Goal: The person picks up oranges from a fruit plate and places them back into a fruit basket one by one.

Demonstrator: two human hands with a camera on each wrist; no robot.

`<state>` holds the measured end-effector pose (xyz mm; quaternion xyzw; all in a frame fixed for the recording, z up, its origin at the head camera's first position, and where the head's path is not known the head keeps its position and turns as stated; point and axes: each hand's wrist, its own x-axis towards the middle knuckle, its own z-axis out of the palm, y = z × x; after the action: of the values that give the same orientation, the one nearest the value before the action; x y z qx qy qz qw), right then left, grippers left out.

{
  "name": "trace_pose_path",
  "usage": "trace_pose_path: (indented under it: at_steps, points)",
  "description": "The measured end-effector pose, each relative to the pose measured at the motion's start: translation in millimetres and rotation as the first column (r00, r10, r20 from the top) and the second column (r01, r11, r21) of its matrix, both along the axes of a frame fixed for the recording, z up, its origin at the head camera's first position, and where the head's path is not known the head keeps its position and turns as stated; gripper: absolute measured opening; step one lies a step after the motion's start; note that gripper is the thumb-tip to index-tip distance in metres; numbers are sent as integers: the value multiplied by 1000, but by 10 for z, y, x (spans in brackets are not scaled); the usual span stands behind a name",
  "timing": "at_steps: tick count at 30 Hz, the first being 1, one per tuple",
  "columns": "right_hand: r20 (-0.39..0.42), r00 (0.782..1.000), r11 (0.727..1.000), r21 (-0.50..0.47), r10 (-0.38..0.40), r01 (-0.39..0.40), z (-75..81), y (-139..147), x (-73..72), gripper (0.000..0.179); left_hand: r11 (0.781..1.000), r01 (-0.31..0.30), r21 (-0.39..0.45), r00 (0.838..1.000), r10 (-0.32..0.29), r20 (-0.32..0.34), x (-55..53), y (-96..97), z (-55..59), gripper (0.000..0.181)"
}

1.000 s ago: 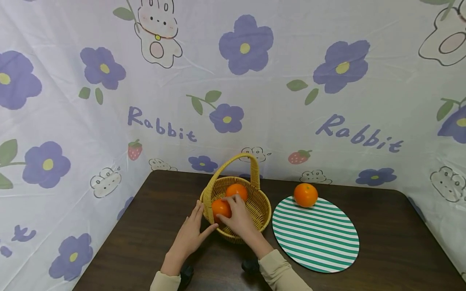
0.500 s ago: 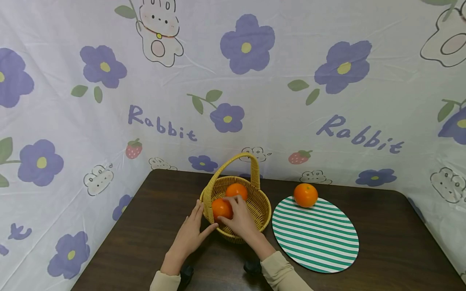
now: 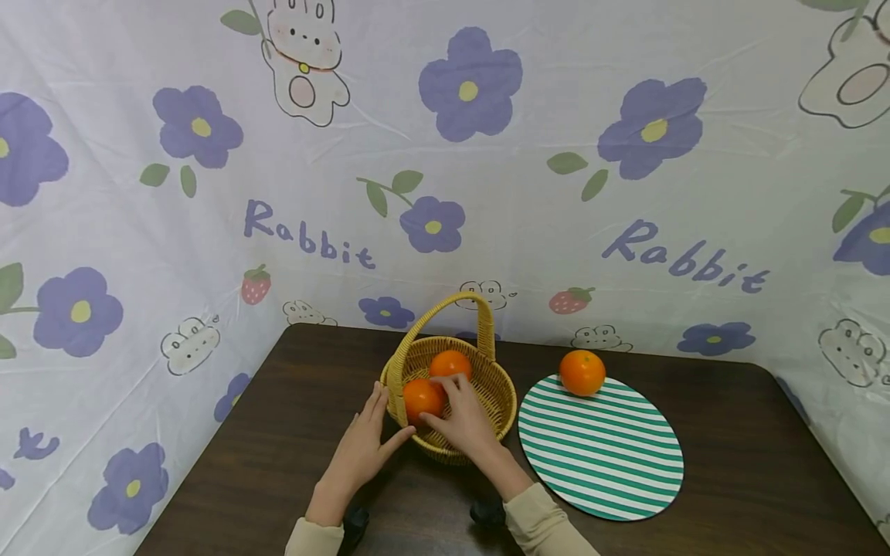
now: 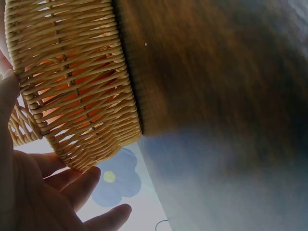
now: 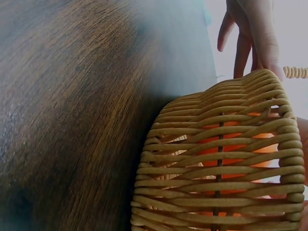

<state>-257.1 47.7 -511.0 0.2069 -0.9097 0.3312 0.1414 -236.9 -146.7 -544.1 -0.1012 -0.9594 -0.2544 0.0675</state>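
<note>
Two oranges lie inside a yellow wicker basket (image 3: 502, 398) with an arched handle: a front orange (image 3: 419, 400) on the left and a back orange (image 3: 451, 363) behind it. My right hand (image 3: 467, 421) reaches over the near rim, its thumb and fingertips spread loosely at the right side of the front orange. Along the basket's left rim, my left hand (image 3: 358, 448) rests with extended fingers and the thumb held apart. In the left wrist view, the fingers (image 4: 79, 187) of that hand lie against the woven wall; orange colour shows through the weave.
Right of the basket lies a round green-and-white striped placemat (image 3: 605, 455), with a third orange (image 3: 582, 373) at its back edge. The dark wooden table (image 3: 278, 417) backs onto a white cloth (image 3: 528, 224) printed with flowers and rabbits.
My right hand's fingers and thumb have shifted slightly right, off the top of the front orange and loosening round it. The left hand and basket stay in place.
</note>
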Motion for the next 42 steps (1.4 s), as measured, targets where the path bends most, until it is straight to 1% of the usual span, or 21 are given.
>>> trace_pose_path:
  at_steps: [6, 10, 15, 19, 26, 35, 39, 42]
  points:
    - [-13, 1000, 1000, -15, -8, 8, 0, 39, 11, 53, 1000, 0, 1, 1000, 0, -2, 8, 2, 12, 84]
    - [-13, 1000, 999, -42, -5, 4, 11, 65, 15, 53, 1000, 1, 2, 1000, -1, -2, 6, 5, 15, 84]
    - [-3, 1000, 998, -56, -2, 2, 41, 98, 32, 53, 1000, 1, -2, 1000, -1, 17, 3, 5, 12, 86]
    - [0, 1000, 998, -69, 1, -1, 86, 128, 62, 52, 1000, 4, -3, 1000, -4, 10, 2, 6, 17, 87]
    - [-48, 999, 998, -67, -12, 8, 159, 172, 126, 51, 1000, 7, 12, 1000, -7, 11, 7, 8, 32, 82]
    - [-44, 999, 996, -90, -32, 28, 197, 248, 173, 49, 1000, 10, 16, 1000, -11, 2, -1, 7, 22, 82]
    - [-70, 997, 995, -94, -41, 34, 216, 291, 202, 48, 1000, 8, 24, 1000, -8, 10, 5, 6, 11, 81]
    - [-85, 995, 994, -109, -43, 34, 233, 320, 221, 46, 1000, 5, 26, 1000, -5, -1, 10, 5, 8, 82]
